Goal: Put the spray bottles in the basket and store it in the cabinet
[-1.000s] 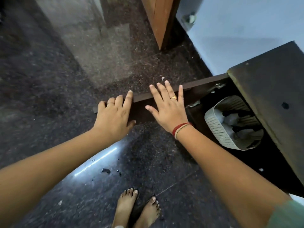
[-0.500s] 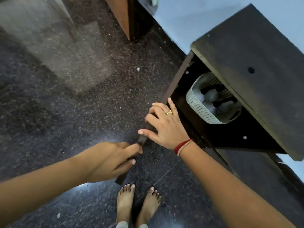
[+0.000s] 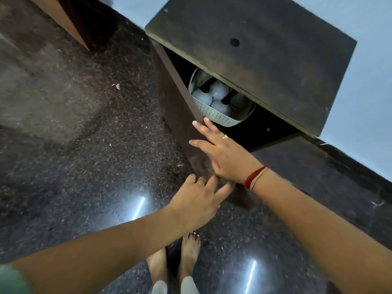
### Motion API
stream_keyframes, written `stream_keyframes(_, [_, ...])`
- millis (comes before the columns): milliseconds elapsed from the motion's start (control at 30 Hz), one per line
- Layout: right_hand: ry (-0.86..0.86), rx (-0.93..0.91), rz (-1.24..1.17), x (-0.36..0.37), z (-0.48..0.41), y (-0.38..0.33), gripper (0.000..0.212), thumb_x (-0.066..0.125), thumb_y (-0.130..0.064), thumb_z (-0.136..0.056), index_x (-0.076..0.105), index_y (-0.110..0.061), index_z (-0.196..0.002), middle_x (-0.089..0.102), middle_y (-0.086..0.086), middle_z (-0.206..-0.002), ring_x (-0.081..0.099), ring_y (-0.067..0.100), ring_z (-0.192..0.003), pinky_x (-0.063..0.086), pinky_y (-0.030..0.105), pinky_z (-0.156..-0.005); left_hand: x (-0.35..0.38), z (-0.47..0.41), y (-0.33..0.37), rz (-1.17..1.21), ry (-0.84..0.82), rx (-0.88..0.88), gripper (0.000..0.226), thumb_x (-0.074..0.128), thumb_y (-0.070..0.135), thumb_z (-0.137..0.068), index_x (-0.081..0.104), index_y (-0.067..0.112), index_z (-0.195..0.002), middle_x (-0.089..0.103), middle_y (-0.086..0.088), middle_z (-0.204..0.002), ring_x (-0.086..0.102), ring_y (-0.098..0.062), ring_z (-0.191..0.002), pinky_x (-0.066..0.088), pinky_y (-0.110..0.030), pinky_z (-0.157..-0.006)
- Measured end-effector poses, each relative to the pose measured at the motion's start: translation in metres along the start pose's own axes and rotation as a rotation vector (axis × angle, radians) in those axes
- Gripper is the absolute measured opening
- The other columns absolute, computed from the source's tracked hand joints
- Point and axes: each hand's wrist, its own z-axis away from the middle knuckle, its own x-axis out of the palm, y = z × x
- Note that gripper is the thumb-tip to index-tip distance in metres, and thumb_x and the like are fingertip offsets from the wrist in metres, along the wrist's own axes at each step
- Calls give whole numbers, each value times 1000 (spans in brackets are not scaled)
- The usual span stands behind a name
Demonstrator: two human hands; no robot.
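Your basket (image 3: 220, 117) with the spray bottles (image 3: 218, 92) already sits inside the cabinet (image 3: 254, 49), just behind the door (image 3: 180, 115), which stands partly open. Your right hand (image 3: 224, 153) lies spread and flat on the door's edge; your left hand (image 3: 197, 198), fingers loosely splayed, touches the door lower down. Neither grips anything. Mind the basket's rim: it looks close to the door's path and may block it. Fingertips curled over the edge could get pinched.

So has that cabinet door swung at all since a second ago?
Yes. The cabinet door has swung in toward the cabinet; the opening over the basket is narrower, with the right hand and left hand flat on the door.
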Motion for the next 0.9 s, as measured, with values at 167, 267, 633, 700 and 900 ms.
stream_keyframes(167, [-6,32,339,-8,18,32,56,48,-4,-85,46,-13,-140,27,16,-156,17,34,-147,14,44,-119,10,-32,-9,-32,17,-22,60,53,40,-89,29,18,-140,37,-16,-145,43,-37,-128,37,-51,-102])
stream_keyframes(267, [32,170,376,-3,29,43,61,53,-10,-86,36,-13,-145,24,17,-157,13,34,-148,4,42,-118,11,-56,-32,11,-43,-200,77,53,43,-87,14,17,-148,1,-15,-159,3,-35,-147,17,-54,-116])
stream_keyframes(633, [-36,453,320,14,30,73,85,49,-20,-93,-13,-22,-151,-14,20,-159,-8,31,-149,1,42,-120,-10,-129,-77,26,-141,-439,103,59,43,-88,-21,22,-149,-28,-9,-157,-17,-32,-147,16,-53,-118])
stream_keyframes(700, [-32,465,349,18,31,77,85,50,-26,-93,-12,-20,-151,-12,18,-160,-7,30,-149,-1,45,-119,-13,-139,-81,7,-152,-442,102,58,44,-88,-22,24,-149,-28,-8,-157,-17,-32,-147,16,-52,-118])
stream_keyframes(900, [1,527,267,23,25,67,86,53,-31,-91,-7,-23,-152,-14,16,-160,-8,31,-149,-1,49,-118,-20,-132,-89,17,-105,-422,99,59,43,-88,-17,25,-150,-23,-9,-159,-12,-32,-148,19,-52,-117])
